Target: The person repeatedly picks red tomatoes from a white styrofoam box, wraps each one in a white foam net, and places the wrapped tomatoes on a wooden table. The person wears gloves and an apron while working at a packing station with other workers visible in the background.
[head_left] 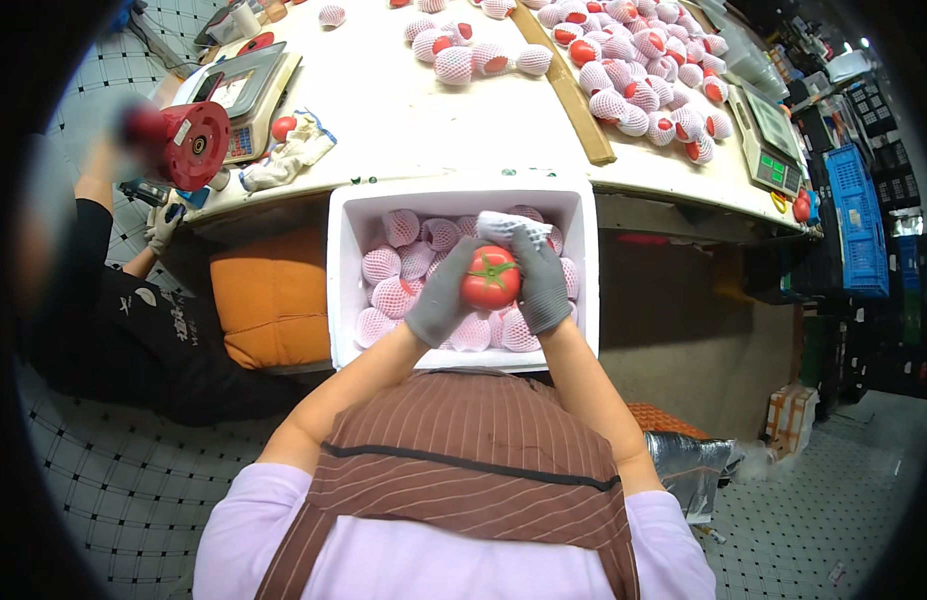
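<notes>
Nearest is the striped apron (464, 425), and its top comes close to the near rim of the white foam box (340, 265). Above the opening of this box, a little right of its middle, is the tomato (492, 278), with its green stem turned upward. Both hands are grasping it: the left hand (446, 302) closes on its left side, the right hand (544, 285) on its right side. I think it is held in this way because a round, smooth fruit can roll easily from one palm. A white foam net (508, 227) lies at the fingers of the right hand, just beyond the tomato; how firmly it is gripped I cannot tell.

Below the hands, netted fruits (394, 297) lie inside the box, touching one another; probably the nets protect their skins. The side walls leave some room around the wrists, while the far rim stands near the front edge of the desk (384, 135). What carries the box is hidden.

Farther, between the left scale (252, 95) and the wooden strip (574, 95), the desk offers wide room for moving. The strip runs from the front edge toward the far edge, and it seems to hold back the heaped netted fruits (639, 65) at its right. Another scale (769, 140) stands close to the front right corner.
</notes>
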`<state>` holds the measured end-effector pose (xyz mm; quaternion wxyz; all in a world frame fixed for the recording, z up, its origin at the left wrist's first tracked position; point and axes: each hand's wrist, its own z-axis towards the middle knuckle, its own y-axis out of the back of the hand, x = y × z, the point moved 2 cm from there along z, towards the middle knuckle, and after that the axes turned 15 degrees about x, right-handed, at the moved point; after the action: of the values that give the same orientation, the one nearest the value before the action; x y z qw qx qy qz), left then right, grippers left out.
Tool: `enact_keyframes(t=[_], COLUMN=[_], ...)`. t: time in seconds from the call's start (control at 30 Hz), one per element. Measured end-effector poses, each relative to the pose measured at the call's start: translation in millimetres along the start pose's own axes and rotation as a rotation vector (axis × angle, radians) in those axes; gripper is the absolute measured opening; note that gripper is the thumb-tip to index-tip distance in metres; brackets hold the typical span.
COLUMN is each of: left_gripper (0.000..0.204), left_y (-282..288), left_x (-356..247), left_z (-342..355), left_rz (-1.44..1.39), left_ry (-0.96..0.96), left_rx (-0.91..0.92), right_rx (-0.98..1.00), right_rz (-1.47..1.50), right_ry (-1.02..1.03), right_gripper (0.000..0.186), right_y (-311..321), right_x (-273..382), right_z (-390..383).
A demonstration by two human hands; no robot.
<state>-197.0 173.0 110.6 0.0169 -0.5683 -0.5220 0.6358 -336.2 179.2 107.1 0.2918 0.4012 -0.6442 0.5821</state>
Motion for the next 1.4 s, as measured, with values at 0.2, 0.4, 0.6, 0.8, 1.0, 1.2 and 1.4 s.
enact_keyframes(t=[0.2,0.4,0.6,0.8,1.0,1.2,1.4], left_gripper=[0.065,0.064,0.058,0.084,0.045,0.042,0.044], left_y=[0.4,10.2,2.3,-25.2,-0.7,8.5,-18.7], left_x=[-13.3,-16.1,-30.7,-24.4,-19.1,1.1,7.5], left_z=[-2.5,-10.0,-13.4,2.8,9.9,27.2,21.1], left_rz=[-0.033,0.285,1.116,1.382,0.288,-0.478,0.010], left_ry=[0.078,0.224,-0.258,-0.541,-0.238,-0.128,-0.181], left_rx=[0.006,0.122,-0.104,-0.084,-0.093,-0.310,-0.206], right_rx=[0.074,0.126,-0.146,-0.049,-0.270,-0.141,0.015], right_rz=[-0.330,-0.472,0.212,-0.488,-0.188,-0.239,-0.896], right_ry=[0.233,0.085,-0.163,-0.012,0.089,0.335,0.292], right_gripper=[0.043,0.053,0.041,0.032,0.033,0.037,0.060], right_y=[8.4,-5.3,4.6,14.8,35.2,3.4,-4.9], right_x=[17.8,9.7,2.4,2.8,18.5,15.4,-5.8], right_z=[-16.0,-26.1,-22.0,-21.5,-28.6,-35.6,-33.8])
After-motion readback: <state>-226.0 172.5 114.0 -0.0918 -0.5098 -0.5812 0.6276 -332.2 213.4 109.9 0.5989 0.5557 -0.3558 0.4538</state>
